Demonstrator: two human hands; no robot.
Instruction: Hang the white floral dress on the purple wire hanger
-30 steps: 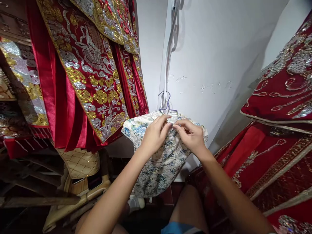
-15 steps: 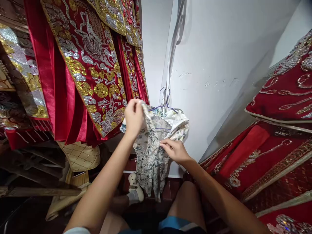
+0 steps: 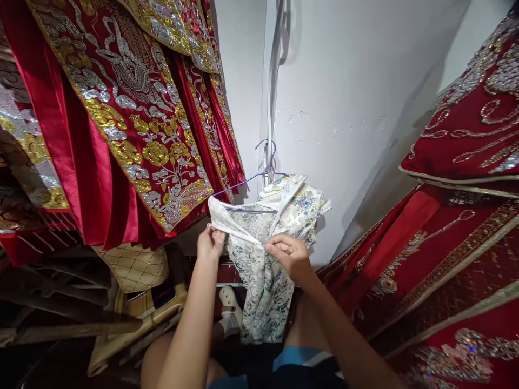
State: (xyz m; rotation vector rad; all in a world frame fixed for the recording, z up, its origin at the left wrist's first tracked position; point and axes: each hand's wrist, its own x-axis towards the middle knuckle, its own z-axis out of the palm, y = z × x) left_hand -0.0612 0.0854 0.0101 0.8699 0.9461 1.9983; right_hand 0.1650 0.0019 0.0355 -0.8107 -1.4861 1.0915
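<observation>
A white dress with a blue and green floral print (image 3: 265,275) hangs on a thin purple hanger (image 3: 243,182) against the wall. Most of the hanger's left arm is bare, and its tip meets the dress's left corner; whether it is inside the cloth I cannot tell. My left hand (image 3: 210,244) is closed on the edge of the dress at its left side, just below that tip. Fingers pinched, my right hand (image 3: 288,255) grips the front of the dress where the neckline edges meet. Cloth still covers the right arm of the hanger.
Red gowns with gold and silver embroidery (image 3: 138,102) hang at the left. A red beaded gown (image 3: 409,259) fills the right side. Below left stand a wooden chair (image 3: 162,313) and a quilted cream cushion (image 3: 135,265). A cream clog (image 3: 230,302) is on my foot.
My left hand has moved down and left from the dress's shoulder, exposing the hanger's left arm. My right hand keeps its pinch on the front. The view has shifted slightly.
</observation>
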